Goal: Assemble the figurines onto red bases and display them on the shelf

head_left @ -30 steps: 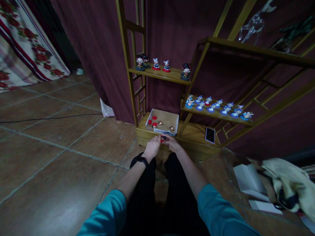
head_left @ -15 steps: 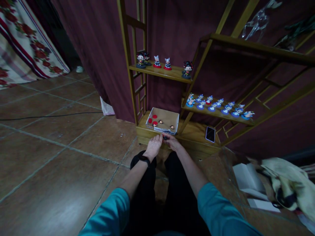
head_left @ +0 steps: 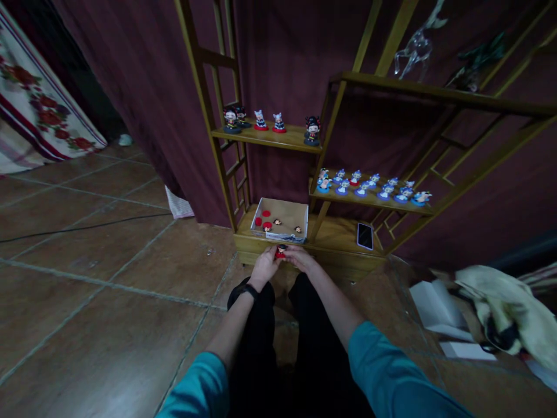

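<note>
Red and black, a small figurine (head_left: 281, 252) is gripped between the left hand (head_left: 266, 265) and right hand (head_left: 301, 258), near a shallow, white-sided cardboard box (head_left: 289, 212) holding flat red discs (head_left: 266, 213).

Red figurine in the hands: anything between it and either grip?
Nothing visible. The left hand and right hand meet at the red figurine; the shallow box sits beyond them, not between.
</note>
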Demonstrator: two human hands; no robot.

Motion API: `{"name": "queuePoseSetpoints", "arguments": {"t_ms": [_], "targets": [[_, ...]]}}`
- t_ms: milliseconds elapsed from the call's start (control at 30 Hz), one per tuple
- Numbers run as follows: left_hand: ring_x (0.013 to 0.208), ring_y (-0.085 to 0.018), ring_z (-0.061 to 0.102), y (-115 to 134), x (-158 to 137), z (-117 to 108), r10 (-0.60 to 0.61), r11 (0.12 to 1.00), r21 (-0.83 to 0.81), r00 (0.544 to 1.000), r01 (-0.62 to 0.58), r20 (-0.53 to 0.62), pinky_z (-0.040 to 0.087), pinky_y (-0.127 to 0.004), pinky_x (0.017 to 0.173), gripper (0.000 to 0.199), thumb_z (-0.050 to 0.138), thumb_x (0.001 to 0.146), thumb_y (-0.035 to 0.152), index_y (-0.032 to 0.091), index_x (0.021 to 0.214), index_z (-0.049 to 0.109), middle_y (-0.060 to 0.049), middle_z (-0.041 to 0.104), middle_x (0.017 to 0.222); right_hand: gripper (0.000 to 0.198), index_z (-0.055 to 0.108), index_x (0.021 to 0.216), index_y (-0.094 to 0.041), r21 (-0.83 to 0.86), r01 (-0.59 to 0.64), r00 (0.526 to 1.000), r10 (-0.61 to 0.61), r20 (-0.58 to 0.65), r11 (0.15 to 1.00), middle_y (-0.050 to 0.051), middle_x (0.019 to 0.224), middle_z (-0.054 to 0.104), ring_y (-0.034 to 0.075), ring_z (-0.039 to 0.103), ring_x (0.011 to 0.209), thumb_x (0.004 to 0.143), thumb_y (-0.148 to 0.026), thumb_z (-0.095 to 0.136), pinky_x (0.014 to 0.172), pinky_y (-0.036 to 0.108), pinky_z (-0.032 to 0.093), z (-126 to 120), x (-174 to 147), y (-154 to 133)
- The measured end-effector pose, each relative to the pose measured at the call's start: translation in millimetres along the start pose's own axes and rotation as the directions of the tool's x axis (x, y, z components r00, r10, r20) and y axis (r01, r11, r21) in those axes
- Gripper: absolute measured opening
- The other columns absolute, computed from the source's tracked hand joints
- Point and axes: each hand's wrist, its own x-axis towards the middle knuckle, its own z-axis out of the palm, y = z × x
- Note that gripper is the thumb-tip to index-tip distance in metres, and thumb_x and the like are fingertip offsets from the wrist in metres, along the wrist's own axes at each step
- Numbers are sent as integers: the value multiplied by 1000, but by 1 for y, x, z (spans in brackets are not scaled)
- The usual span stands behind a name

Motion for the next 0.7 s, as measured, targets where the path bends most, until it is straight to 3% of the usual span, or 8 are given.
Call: {"name": "queuePoseSetpoints", "arguments": {"t_ms": [133,333,500,700], "targets": [[82,-19,58,-7,5,4,-82,973,-216,996,84,17,43,-29,76,32,58,72,25,16,102,58,-8,64,89,12,64,77,-14,13,-11,999,11,-46,1000,3,71,66,9,59,61,65,-13,64,61,21,49,-2,3,3],[74,-17,59,-19,10,9,-170,827,-532,983,183,74,44,-28,71,32,64,65,30,14,93,62,-6,66,84,16,64,81,-13,55,-37,996,41,-75,998,6,78,67,12,62,70,65,-12,64,71,26,51,0,3,1],[58,-12,56,-20,12,10,-316,625,-698,931,350,183,44,-25,60,33,70,59,30,12,86,62,-4,65,70,18,64,81,-13,99,-29,999,31,-11,995,6,85,67,15,63,81,63,-14,67,83,32,48,4,-1,-3],[57,-9,57,-13,11,-1,-325,366,-830,893,421,310,46,-22,60,31,75,55,25,10,80,63,-4,65,70,18,66,77,-12,126,-3,1000,3,0,992,7,84,67,16,63,82,60,-15,71,89,36,45,8,-3,-6]]}}
